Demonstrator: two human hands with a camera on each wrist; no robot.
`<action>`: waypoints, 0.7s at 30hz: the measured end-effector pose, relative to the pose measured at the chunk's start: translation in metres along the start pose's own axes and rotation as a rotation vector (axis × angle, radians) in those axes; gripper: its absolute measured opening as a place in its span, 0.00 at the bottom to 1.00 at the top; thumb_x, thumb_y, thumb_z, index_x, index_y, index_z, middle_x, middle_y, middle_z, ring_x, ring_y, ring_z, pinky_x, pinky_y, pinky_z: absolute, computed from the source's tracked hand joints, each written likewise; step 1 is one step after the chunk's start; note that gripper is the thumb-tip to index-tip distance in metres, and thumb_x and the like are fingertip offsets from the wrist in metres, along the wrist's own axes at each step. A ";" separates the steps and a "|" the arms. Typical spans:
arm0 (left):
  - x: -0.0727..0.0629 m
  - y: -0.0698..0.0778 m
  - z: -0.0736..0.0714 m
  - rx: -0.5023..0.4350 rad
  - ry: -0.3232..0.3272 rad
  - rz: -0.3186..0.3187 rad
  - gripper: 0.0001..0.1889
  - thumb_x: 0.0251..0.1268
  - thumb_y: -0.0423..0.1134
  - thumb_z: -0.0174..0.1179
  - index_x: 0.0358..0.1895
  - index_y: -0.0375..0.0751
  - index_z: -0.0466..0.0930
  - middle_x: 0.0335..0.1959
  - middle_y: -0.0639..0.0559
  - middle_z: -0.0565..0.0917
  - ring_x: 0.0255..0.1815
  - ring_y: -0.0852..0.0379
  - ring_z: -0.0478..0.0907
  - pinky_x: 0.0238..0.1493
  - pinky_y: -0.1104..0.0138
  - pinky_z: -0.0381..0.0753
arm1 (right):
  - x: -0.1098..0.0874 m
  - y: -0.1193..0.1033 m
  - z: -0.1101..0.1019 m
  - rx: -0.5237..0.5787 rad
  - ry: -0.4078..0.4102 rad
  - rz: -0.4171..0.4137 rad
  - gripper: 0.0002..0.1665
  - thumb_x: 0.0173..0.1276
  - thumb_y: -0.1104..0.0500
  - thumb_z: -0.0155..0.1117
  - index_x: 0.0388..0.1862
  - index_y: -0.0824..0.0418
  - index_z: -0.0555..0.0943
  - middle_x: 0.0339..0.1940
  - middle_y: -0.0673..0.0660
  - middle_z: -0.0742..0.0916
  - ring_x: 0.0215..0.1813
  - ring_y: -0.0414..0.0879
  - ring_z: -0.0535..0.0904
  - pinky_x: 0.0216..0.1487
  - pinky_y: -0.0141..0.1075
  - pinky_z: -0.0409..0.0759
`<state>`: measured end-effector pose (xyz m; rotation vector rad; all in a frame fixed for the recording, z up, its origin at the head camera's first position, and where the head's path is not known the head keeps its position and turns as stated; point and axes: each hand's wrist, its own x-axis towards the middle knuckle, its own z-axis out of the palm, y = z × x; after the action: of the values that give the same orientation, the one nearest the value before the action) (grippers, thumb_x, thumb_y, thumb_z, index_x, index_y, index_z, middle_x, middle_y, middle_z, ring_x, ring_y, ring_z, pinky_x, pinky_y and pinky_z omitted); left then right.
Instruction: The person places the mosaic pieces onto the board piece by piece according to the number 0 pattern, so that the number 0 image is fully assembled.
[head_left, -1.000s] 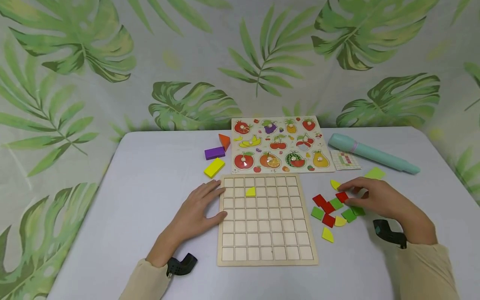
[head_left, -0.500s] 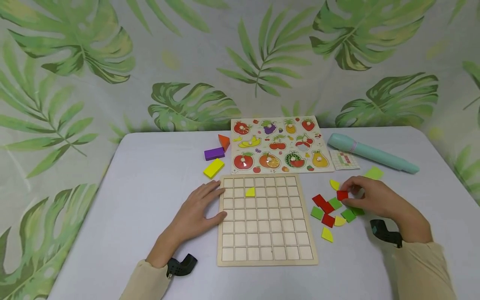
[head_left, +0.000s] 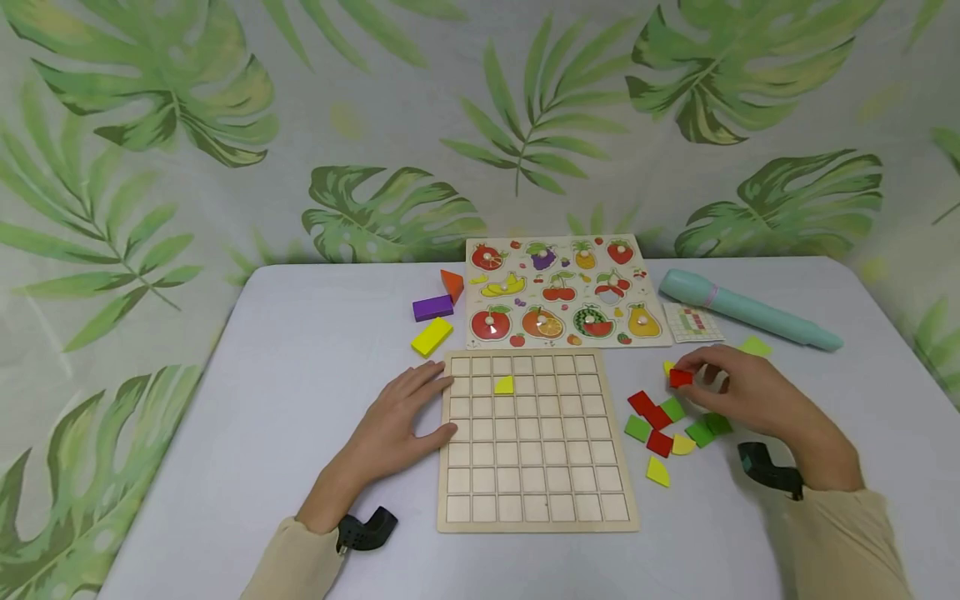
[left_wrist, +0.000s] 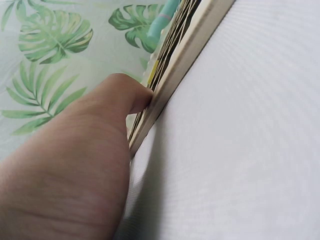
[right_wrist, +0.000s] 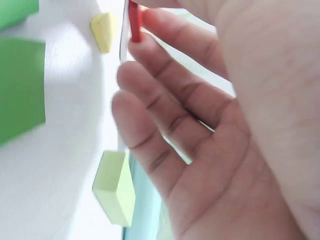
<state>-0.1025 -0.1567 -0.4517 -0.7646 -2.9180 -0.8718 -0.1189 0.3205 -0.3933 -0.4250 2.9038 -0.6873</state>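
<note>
My right hand (head_left: 738, 387) pinches a small red square tile (head_left: 681, 379) between thumb and fingertips, over the right side of the table. In the right wrist view the red tile (right_wrist: 135, 21) shows edge-on at the fingertips. My left hand (head_left: 393, 425) rests with fairly straight fingers against the left edge of a wooden grid board (head_left: 534, 527); its thumb touches the rim in the left wrist view. One yellow quarter-round tile (head_left: 504, 385) lies in a cell of the board's second row. Below my right hand lie several loose red tiles (head_left: 660, 443), green tiles (head_left: 637, 428) and yellow tiles (head_left: 657, 472).
Behind the grid board lies a fruit puzzle board (head_left: 567, 292). A small pattern card (head_left: 693, 322) and a teal pen-shaped object (head_left: 750, 310) are at the back right. Purple (head_left: 432, 308), yellow (head_left: 432, 337) and orange blocks (head_left: 452, 285) lie left of the puzzle.
My right hand has taken hold of the red tile and lifted it from among the loose tiles, slightly toward the back. My left hand has stayed at the board's edge.
</note>
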 end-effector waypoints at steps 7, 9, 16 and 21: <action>0.000 0.001 0.000 0.004 0.001 -0.003 0.35 0.65 0.52 0.69 0.73 0.45 0.74 0.79 0.48 0.67 0.81 0.45 0.61 0.82 0.47 0.57 | 0.008 -0.017 0.004 0.003 0.064 -0.023 0.20 0.66 0.56 0.76 0.55 0.58 0.84 0.41 0.52 0.85 0.41 0.48 0.76 0.32 0.32 0.78; 0.000 0.001 -0.001 0.005 -0.001 -0.006 0.35 0.65 0.53 0.69 0.73 0.45 0.74 0.80 0.48 0.67 0.81 0.45 0.61 0.82 0.47 0.57 | 0.010 -0.022 0.007 -0.001 0.100 -0.050 0.19 0.65 0.57 0.76 0.54 0.57 0.85 0.41 0.52 0.85 0.40 0.48 0.75 0.32 0.33 0.78; 0.000 0.002 -0.001 0.001 -0.004 -0.006 0.35 0.65 0.53 0.69 0.73 0.45 0.74 0.80 0.49 0.67 0.81 0.46 0.61 0.83 0.48 0.56 | 0.016 -0.037 0.015 -0.003 0.160 -0.079 0.18 0.64 0.58 0.76 0.53 0.56 0.85 0.41 0.52 0.85 0.38 0.47 0.75 0.33 0.34 0.77; 0.000 0.001 -0.001 -0.002 0.004 0.003 0.34 0.65 0.53 0.69 0.73 0.45 0.74 0.79 0.48 0.67 0.81 0.47 0.61 0.83 0.49 0.56 | 0.019 -0.050 0.020 0.007 0.186 -0.104 0.18 0.64 0.59 0.76 0.53 0.55 0.86 0.41 0.52 0.84 0.37 0.47 0.75 0.33 0.34 0.78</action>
<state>-0.1023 -0.1567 -0.4499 -0.7660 -2.9123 -0.8749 -0.1207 0.2635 -0.3896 -0.5417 3.0696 -0.7919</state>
